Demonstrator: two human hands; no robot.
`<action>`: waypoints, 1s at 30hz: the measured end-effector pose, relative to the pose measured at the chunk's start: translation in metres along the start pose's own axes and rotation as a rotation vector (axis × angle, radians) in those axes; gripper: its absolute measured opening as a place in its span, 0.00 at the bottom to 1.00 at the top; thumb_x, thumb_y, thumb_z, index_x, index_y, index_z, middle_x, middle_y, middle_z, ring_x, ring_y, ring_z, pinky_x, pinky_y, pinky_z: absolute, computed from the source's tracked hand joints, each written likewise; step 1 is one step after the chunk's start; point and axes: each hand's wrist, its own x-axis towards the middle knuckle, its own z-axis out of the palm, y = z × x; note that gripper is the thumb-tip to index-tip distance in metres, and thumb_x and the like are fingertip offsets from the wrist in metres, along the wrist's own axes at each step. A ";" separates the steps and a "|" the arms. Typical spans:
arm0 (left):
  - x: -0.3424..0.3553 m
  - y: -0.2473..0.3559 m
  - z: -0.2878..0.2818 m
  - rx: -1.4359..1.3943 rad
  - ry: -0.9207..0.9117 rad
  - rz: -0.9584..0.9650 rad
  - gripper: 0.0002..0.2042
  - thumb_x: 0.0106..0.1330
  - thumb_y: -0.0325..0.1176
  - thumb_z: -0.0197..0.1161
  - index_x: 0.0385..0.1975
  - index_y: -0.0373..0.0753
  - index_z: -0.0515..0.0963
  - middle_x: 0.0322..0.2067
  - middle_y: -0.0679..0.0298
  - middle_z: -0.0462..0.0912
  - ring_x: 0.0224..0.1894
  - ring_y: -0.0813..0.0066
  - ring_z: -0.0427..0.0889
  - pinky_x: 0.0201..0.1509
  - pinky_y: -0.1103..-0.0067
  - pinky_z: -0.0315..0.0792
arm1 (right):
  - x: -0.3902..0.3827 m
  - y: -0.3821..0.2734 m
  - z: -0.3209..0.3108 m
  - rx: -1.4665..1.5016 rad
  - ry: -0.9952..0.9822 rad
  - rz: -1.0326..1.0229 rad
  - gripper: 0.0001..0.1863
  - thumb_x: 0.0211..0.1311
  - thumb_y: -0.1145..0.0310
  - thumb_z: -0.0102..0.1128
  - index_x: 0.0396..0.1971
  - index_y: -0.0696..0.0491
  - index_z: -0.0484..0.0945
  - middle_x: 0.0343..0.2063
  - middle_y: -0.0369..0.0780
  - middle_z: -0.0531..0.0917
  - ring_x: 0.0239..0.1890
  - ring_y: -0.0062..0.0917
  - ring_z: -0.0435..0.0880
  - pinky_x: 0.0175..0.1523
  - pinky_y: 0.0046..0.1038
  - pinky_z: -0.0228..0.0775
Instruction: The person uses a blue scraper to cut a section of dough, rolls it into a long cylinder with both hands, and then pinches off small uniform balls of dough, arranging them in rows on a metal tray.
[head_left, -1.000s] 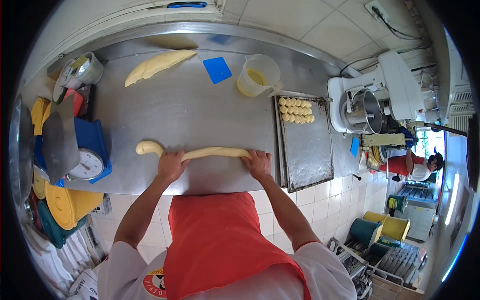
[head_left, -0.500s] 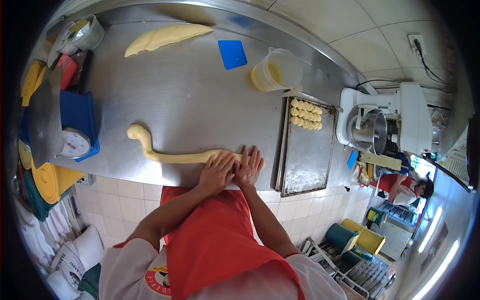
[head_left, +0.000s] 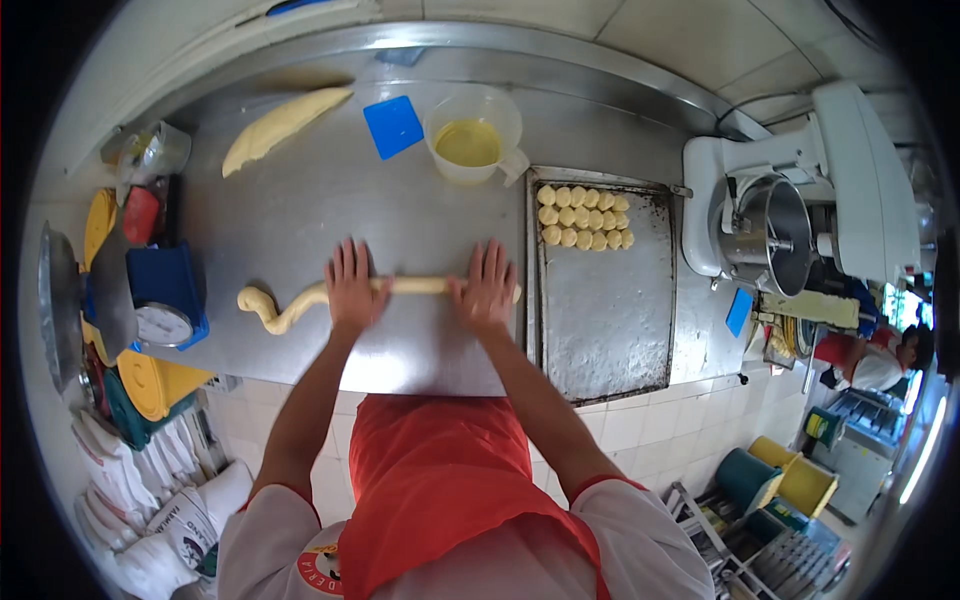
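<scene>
Dough rope (head_left: 425, 285), left end wavy

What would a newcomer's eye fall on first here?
Probably the dough rope on the near side of the metal table, with the left hand and right hand laid over it. Next, dough balls in rows on the baking tray to the right, then the white stand mixer farther right.

Hands (head_left: 354, 295) palm-down, apart, forearms (head_left: 307, 410) stretched forward

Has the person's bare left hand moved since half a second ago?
Yes: judged against the dark-rimmed rectangular metal baking tray, the left hand has moved leftward, away from the tray, along the long pale-yellow dough rope.
</scene>
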 end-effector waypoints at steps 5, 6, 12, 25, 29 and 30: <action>-0.096 0.009 -0.036 -0.023 -0.074 0.094 0.36 0.59 0.57 0.63 0.62 0.39 0.67 0.60 0.49 0.69 0.67 0.54 0.64 0.72 0.48 0.47 | -0.116 -0.001 -0.024 -0.123 -0.123 0.022 0.31 0.65 0.56 0.54 0.67 0.48 0.66 0.65 0.52 0.66 0.70 0.47 0.60 0.71 0.51 0.48; -0.090 -0.008 -0.031 -0.019 -0.067 0.102 0.36 0.59 0.57 0.63 0.62 0.39 0.67 0.60 0.49 0.69 0.67 0.54 0.64 0.72 0.48 0.47 | -0.112 0.002 -0.028 -0.122 -0.113 0.026 0.31 0.65 0.56 0.54 0.67 0.48 0.66 0.65 0.52 0.66 0.70 0.47 0.60 0.71 0.51 0.48; -0.063 0.025 -0.059 -0.394 -0.757 0.264 0.28 0.54 0.51 0.71 0.46 0.36 0.75 0.51 0.49 0.77 0.59 0.48 0.72 0.61 0.56 0.64 | -0.097 0.048 -0.062 0.899 -0.236 0.129 0.17 0.60 0.78 0.58 0.49 0.54 0.81 0.39 0.42 0.79 0.37 0.29 0.84 0.39 0.29 0.76; -0.070 0.162 -0.035 -0.627 -0.475 0.471 0.14 0.56 0.42 0.66 0.34 0.37 0.83 0.33 0.47 0.86 0.38 0.49 0.86 0.43 0.60 0.80 | -0.125 -0.027 -0.093 0.524 0.282 0.397 0.13 0.65 0.65 0.58 0.41 0.58 0.83 0.26 0.47 0.85 0.28 0.35 0.85 0.35 0.35 0.75; -0.066 0.166 -0.054 -0.478 -0.459 0.483 0.11 0.57 0.39 0.63 0.30 0.39 0.84 0.35 0.48 0.86 0.40 0.51 0.86 0.44 0.60 0.80 | -0.112 -0.036 -0.091 0.271 0.217 0.517 0.15 0.66 0.60 0.57 0.36 0.58 0.83 0.29 0.53 0.84 0.32 0.49 0.84 0.38 0.42 0.75; -0.064 0.163 -0.058 -0.441 -0.465 0.541 0.10 0.57 0.37 0.62 0.31 0.39 0.84 0.35 0.48 0.86 0.40 0.51 0.86 0.44 0.61 0.80 | -0.109 -0.039 -0.090 0.207 0.224 0.544 0.15 0.66 0.60 0.57 0.34 0.58 0.82 0.30 0.53 0.84 0.34 0.52 0.83 0.38 0.43 0.75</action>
